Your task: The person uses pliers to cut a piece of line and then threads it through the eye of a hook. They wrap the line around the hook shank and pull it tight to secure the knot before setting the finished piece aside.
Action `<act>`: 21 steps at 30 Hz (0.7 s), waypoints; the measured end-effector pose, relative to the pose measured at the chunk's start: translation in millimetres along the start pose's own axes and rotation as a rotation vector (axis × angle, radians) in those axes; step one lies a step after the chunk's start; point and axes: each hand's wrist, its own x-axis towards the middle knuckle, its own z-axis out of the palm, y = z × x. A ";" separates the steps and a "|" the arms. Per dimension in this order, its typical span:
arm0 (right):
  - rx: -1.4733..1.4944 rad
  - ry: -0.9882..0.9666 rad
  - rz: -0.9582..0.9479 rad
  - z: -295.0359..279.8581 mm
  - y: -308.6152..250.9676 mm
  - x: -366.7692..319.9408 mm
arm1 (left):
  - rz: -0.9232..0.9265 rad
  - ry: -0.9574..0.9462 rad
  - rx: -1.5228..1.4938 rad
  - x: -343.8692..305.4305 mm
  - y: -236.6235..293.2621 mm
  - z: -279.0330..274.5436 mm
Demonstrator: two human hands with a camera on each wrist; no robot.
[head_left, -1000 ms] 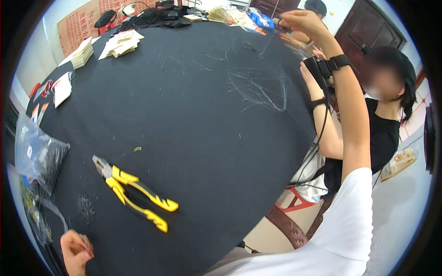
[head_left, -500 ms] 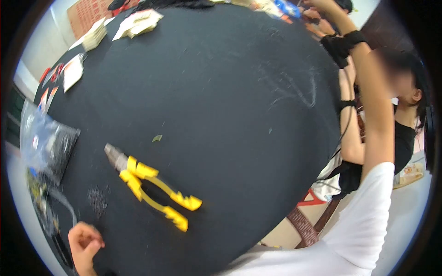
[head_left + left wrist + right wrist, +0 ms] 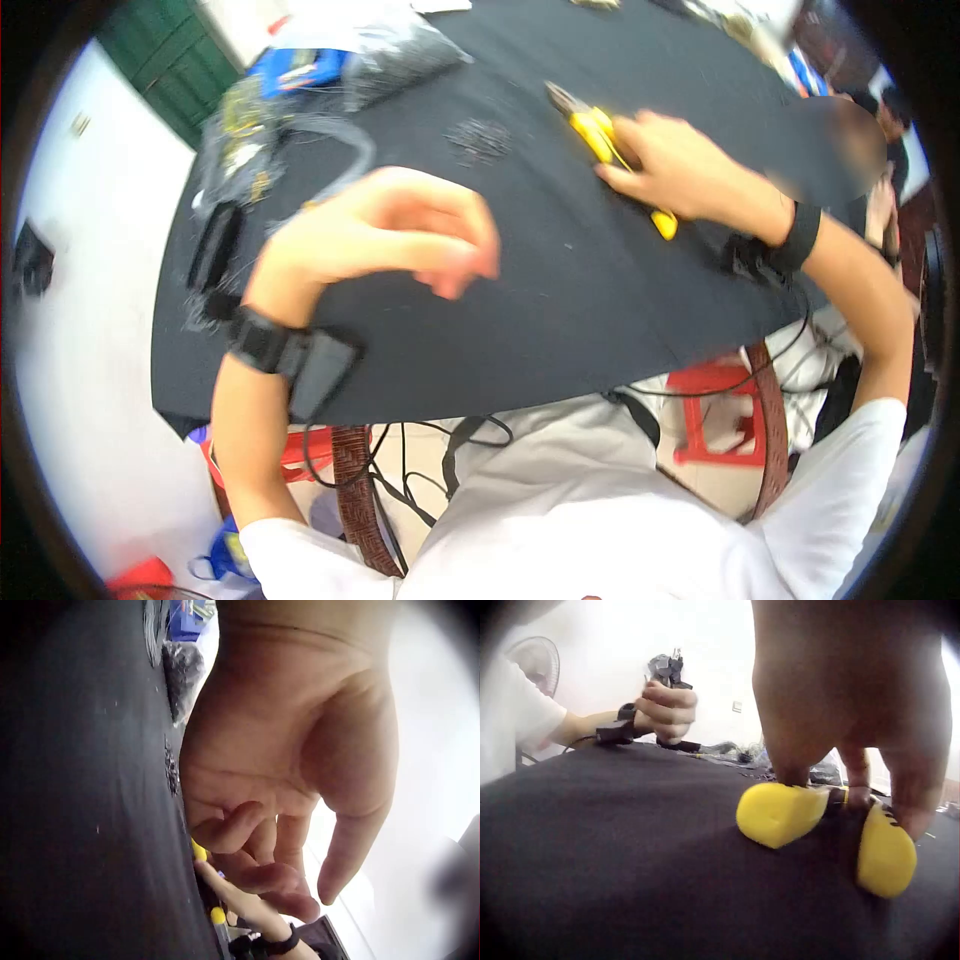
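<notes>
Evidently, our right hand (image 3: 680,170) grips the pliers (image 3: 592,132) by their handles (image 3: 776,814), likely because those point our way; our left hand (image 3: 350,235) has loosely curled, empty fingers.

They wear a white short-sleeved top (image 3: 600,510) and black wrist straps (image 3: 800,237).

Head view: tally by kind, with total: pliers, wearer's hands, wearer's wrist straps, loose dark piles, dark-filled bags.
Pliers: 1
Wearer's hands: 2 (left hand, right hand)
Wearer's wrist straps: 2
Loose dark pile: 1
Dark-filled bag: 1
Total: 7
</notes>
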 end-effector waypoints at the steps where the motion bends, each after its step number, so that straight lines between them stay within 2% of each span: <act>1: 0.029 -0.071 0.035 -5.5 -4.9 0.2 | 0.072 -0.128 -0.028 2.5 -5.8 3.0; 3: 0.221 0.008 -0.051 -3.1 6.2 2.1 | 0.115 -0.329 -0.020 6.7 -9.7 9.9; 4: 0.251 -0.023 -0.068 -13.1 -3.6 2.8 | 0.135 -0.405 -0.073 10.0 -14.3 15.6; 5: 0.222 0.047 -0.101 -18.7 -18.2 1.7 | 0.106 -0.445 -0.108 11.2 -13.6 21.3; 9: 0.106 0.242 -0.616 -21.6 -62.2 50.2 | 0.042 -0.521 -0.104 19.3 -21.6 31.9; 11: 0.168 0.299 -0.784 -7.5 -94.2 86.4 | -0.001 -0.525 -0.098 25.1 -22.7 30.9; 13: 0.035 0.160 -0.817 -1.2 -127.8 120.4 | -0.019 -0.500 -0.112 23.1 -23.6 27.6; 15: -0.064 0.171 -0.826 9.4 -152.8 152.3 | -0.027 -0.503 -0.125 22.3 -23.7 27.4; 17: -0.064 0.179 -0.817 12.8 -167.4 172.9 | -0.028 -0.522 -0.117 27.1 -25.2 30.4; 19: 0.021 0.026 -0.802 4.3 -172.0 179.5 | -0.023 -0.520 -0.106 27.7 -14.9 31.7; 21: 0.052 0.062 -0.884 4.3 -166.1 182.5 | -0.061 -0.512 -0.063 29.1 -9.6 31.5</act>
